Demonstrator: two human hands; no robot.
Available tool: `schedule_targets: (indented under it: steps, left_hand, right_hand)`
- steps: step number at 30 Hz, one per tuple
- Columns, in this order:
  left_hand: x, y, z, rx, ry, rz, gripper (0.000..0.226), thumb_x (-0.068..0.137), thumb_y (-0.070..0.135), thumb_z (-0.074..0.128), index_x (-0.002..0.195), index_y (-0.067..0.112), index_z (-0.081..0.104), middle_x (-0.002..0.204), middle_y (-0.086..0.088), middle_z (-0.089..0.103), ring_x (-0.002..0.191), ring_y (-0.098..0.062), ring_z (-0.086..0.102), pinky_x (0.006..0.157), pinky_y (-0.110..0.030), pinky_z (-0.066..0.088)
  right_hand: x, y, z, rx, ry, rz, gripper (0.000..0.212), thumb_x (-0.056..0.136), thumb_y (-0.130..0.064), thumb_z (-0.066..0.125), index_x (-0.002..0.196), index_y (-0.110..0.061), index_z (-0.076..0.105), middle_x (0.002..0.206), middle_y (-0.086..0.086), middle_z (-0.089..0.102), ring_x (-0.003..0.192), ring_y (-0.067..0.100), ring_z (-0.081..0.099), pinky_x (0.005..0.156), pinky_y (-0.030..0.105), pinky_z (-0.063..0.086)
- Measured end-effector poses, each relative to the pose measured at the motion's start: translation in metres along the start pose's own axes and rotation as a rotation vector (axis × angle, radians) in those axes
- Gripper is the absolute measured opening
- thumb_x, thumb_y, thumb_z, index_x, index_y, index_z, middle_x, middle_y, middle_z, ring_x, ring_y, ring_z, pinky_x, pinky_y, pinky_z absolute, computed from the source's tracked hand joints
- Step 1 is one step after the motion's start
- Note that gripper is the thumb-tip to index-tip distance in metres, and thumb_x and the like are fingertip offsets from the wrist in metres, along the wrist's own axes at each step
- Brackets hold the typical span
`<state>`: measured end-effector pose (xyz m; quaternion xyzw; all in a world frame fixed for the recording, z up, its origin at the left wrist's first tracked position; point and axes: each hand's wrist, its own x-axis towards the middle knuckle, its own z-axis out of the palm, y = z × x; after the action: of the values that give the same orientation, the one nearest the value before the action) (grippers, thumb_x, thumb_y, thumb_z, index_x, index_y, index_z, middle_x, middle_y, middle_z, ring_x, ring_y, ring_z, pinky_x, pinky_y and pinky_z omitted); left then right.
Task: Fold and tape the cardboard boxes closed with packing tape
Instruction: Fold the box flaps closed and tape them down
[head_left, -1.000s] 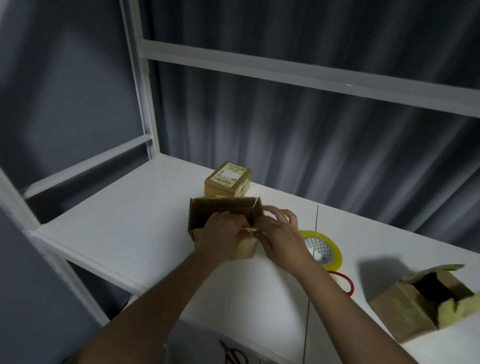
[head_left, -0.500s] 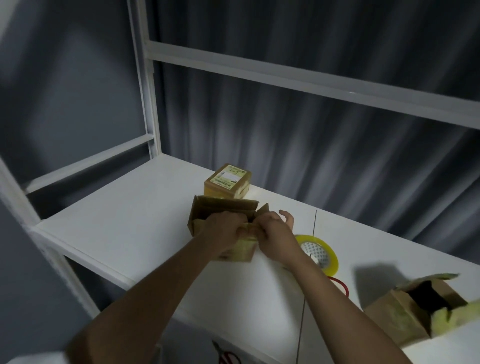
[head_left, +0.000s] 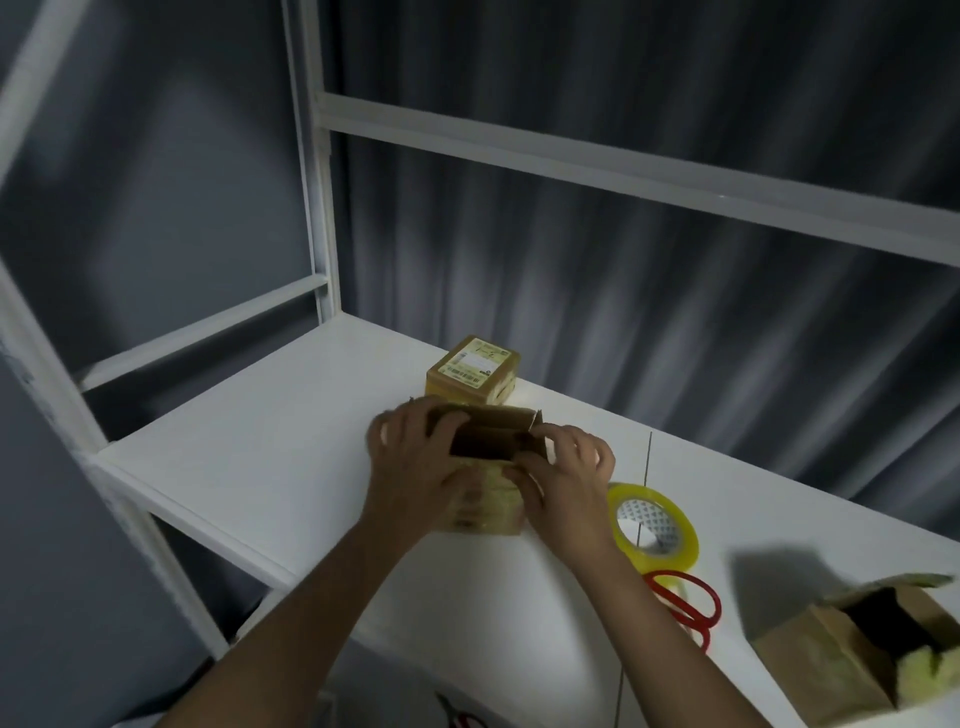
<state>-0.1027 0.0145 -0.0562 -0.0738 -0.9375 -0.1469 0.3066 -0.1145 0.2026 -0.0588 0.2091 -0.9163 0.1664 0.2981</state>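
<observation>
Nearest, at the right front corner of the white counter (head_left: 249, 467): a second cardboard box (head_left: 852, 660), flaps up and mouth dark, not yet closed, yellowish old tape on its skin. Just beyond it, red-handled scissors (head_left: 691, 603), then a roll of clear packing tape (head_left: 652, 525) lying flat, close beside the right wrist.

Mid-counter: the small open box (head_left: 488, 467) in hand, standing upright, top flaps raised. Left hand (head_left: 415, 462) wrapped over the left side, fingers curled onto the left flap. Right hand (head_left: 566, 467) cupped against the right side, fingertips pinching the right flap edge. Both gripping, neither flat. Folding step under way, by the look of it; no tape on the seam yet.

Handling, as a judgement: light, probably empty, so prone to sliding on the smooth counter unless braced from both sides. Thin corrugated walls, stiff along the panels but quick to crease at the scored folds; worn, taped-over surface likely a little slick. Best held low on the side walls for steadiness, with flaps pressed near their hinge lines, not at the free tips, to keep them from buckling or springing back.

Farthest, just behind: a sealed box (head_left: 475, 369) with a printed label on top, near the curtain.
</observation>
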Motion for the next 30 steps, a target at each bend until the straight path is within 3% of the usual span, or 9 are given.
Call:
schedule_targets:
  steps: [2,5,9,15,18,21,23,26,30]
  left_hand:
    - [-0.009,-0.006,-0.002,-0.121,0.057,-0.168,0.049,0.072,0.049,0.066,0.112,0.024,0.053,0.125,-0.013,0.054,0.114,-0.034,0.049,0.093,-0.049,0.043]
    - [-0.016,-0.003,-0.007,-0.713,0.001,-0.512,0.037,0.082,0.038,0.055,0.113,0.019,0.053,0.125,0.008,0.047,0.115,-0.022,0.05,0.082,-0.022,0.05]
    - [-0.024,0.005,-0.007,-0.998,0.105,-0.389,0.032,0.084,0.037,0.052,0.111,0.021,0.054,0.112,0.01,0.058,0.099,-0.009,0.061,0.076,-0.018,0.053]
    - [-0.036,-0.015,0.004,-0.869,-0.077,-0.282,0.064,0.087,0.057,0.05,0.136,0.016,0.046,0.125,0.011,0.059,0.115,-0.007,0.057,0.095,-0.026,0.05]
    - [-0.031,-0.018,0.0,-0.812,-0.127,-0.242,0.049,0.091,0.033,0.055,0.138,0.026,0.043,0.126,0.029,0.052,0.116,0.006,0.052,0.095,-0.016,0.046]
    - [-0.029,-0.019,-0.003,-0.761,-0.136,-0.222,0.039,0.092,0.02,0.058,0.126,0.032,0.046,0.115,0.048,0.046,0.107,0.017,0.05,0.088,-0.008,0.046]
    - [-0.031,-0.023,-0.001,-0.746,-0.139,-0.213,0.027,0.09,0.021,0.061,0.108,0.036,0.048,0.116,0.043,0.049,0.106,0.01,0.053,0.086,-0.016,0.051]
    - [-0.034,-0.031,0.007,-0.682,-0.16,-0.221,0.028,0.086,0.022,0.066,0.083,0.037,0.042,0.111,0.007,0.062,0.102,-0.012,0.059,0.079,-0.032,0.052]
    - [-0.029,-0.035,0.011,-0.6,-0.239,-0.199,0.026,0.087,0.028,0.064,0.08,0.039,0.041,0.096,0.006,0.058,0.091,-0.013,0.056,0.069,-0.028,0.047]
  right_hand:
    - [-0.007,-0.002,0.004,0.029,0.047,0.115,0.02,0.089,-0.033,0.054,0.088,-0.025,0.073,0.129,0.011,0.054,0.118,0.032,0.038,0.097,0.042,0.029]
    - [-0.014,-0.013,0.015,0.213,0.046,0.254,0.013,0.091,-0.02,0.059,0.096,-0.017,0.07,0.144,0.018,0.039,0.128,0.038,0.037,0.101,0.043,0.035]
    - [-0.026,-0.025,0.021,0.543,0.082,0.325,0.026,0.094,-0.018,0.052,0.119,-0.013,0.057,0.135,0.002,0.045,0.127,0.014,0.044,0.098,0.006,0.031]
    - [-0.031,-0.014,0.019,0.578,0.029,0.103,0.029,0.09,-0.028,0.052,0.113,-0.011,0.056,0.138,0.01,0.041,0.13,0.017,0.041,0.107,0.023,0.037]
    - [-0.004,-0.002,0.004,0.765,0.033,0.256,0.039,0.093,-0.039,0.051,0.124,-0.017,0.051,0.127,0.0,0.052,0.119,0.018,0.05,0.099,0.039,0.045]
    - [0.046,0.019,0.0,0.572,-0.157,0.358,0.03,0.093,-0.034,0.057,0.122,-0.025,0.058,0.126,-0.004,0.053,0.117,0.02,0.048,0.1,0.042,0.043]
    - [0.075,0.027,0.005,0.61,-0.359,0.434,0.017,0.091,-0.028,0.063,0.106,-0.021,0.067,0.114,-0.003,0.061,0.11,0.018,0.053,0.097,0.033,0.045]
    - [0.104,0.034,0.022,0.73,-0.372,0.661,0.014,0.082,-0.028,0.074,0.074,-0.018,0.068,0.081,0.001,0.066,0.086,0.024,0.062,0.081,0.038,0.053]
    - [0.116,0.037,0.033,0.524,-0.29,0.681,0.042,0.073,-0.046,0.078,0.082,-0.013,0.054,0.077,-0.001,0.052,0.072,0.018,0.053,0.065,0.032,0.044]
